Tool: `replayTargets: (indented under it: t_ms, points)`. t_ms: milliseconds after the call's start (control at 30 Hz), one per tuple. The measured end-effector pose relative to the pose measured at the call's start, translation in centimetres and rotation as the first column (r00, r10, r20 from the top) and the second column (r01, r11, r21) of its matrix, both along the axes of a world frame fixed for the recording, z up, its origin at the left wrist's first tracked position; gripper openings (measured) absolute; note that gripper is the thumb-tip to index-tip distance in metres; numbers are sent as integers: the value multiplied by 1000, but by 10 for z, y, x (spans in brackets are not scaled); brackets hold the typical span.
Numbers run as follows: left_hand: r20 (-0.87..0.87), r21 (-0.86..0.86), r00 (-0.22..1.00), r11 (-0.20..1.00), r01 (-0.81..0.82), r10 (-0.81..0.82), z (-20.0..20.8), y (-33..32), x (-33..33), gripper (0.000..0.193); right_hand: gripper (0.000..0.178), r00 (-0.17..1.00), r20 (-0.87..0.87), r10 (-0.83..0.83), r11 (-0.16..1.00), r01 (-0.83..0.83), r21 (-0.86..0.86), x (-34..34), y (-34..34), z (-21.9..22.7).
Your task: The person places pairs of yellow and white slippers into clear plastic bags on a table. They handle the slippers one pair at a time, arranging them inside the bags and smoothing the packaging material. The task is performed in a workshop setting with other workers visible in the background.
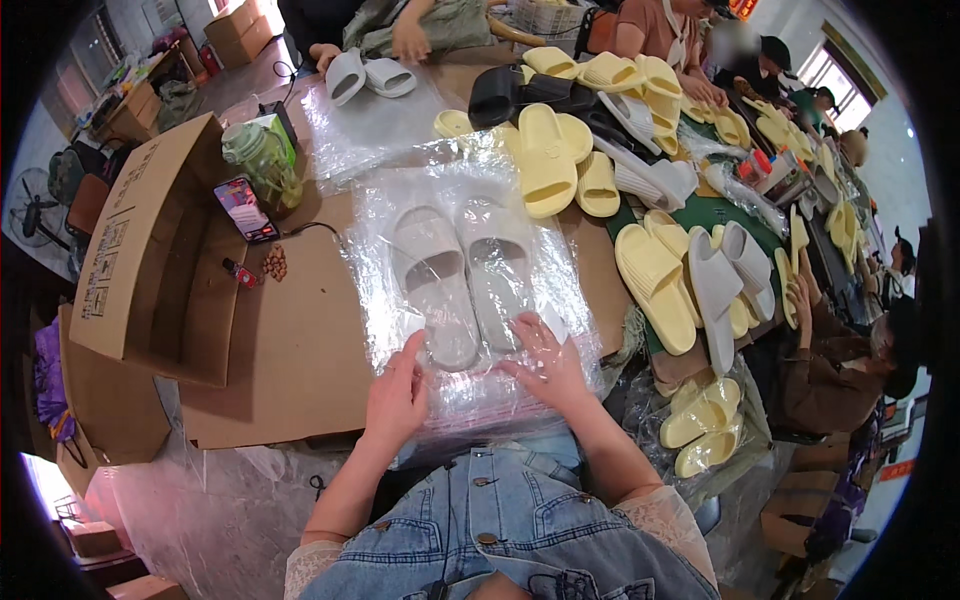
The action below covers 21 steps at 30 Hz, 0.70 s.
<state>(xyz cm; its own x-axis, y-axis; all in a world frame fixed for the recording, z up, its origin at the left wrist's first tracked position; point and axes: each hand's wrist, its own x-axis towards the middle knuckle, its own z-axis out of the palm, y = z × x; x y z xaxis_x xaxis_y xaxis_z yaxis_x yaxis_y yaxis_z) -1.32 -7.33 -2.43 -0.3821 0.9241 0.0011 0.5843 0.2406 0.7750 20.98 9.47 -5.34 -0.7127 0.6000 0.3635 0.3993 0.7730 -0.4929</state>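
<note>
A broad, flat sheet of brown cardboard (300, 350) covers the worktop, and an open brown cardboard carton (150, 250) lies at its left. Shiny, clear plastic bags (375, 295) are spread at the middle. Both bare forearms reach up from the lower edge, angled inward. The left hand (397, 390) points away from the body, index finger stretched out on the plastic (whether it pinches any of the film, I cannot tell). The right hand (548, 368) is palm down, fingers spread apart, fingertips on the plastic, grasping no slipper.

The pair of light grey, open-toed rubber slippers (447, 310) lies just beyond and between the hands, clear film around it; the left slipper's heel is just beside the left fingertips, the right one's near the right fingertips. Both toes point away from the person, soles side by side, long axes running away from the body and leaning slightly left at the toe.

Smaller still, a lit black smartphone (246, 210) leans near the carton, beside a small red bottle (239, 272) and some little brown nuts (274, 263)
</note>
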Motion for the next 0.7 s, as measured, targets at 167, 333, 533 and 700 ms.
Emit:
replayTargets:
  t_ms: [167, 333, 533, 700]
  points:
    - [-28, 61, 998, 997, 51, -49, -7, 0, -1, 63, 64, 975, -96, -202, 978, 206, 39, -51, 6, -19]
    - [33, 30, 997, 997, -68, 67, -7, -8, -18, 58, 62, 962, -173, -212, 973, 191, -128, -59, 5, -17]
    - [79, 77, 985, 984, -158, 152, -18, -2, -32, 54, 40, 969, 224, 105, 991, -122, 62, 11, 3, 7]
    - [111, 24, 978, 983, -180, 176, -23, 7, -36, 54, 36, 944, 186, 272, 956, -287, 55, 53, 13, 35]
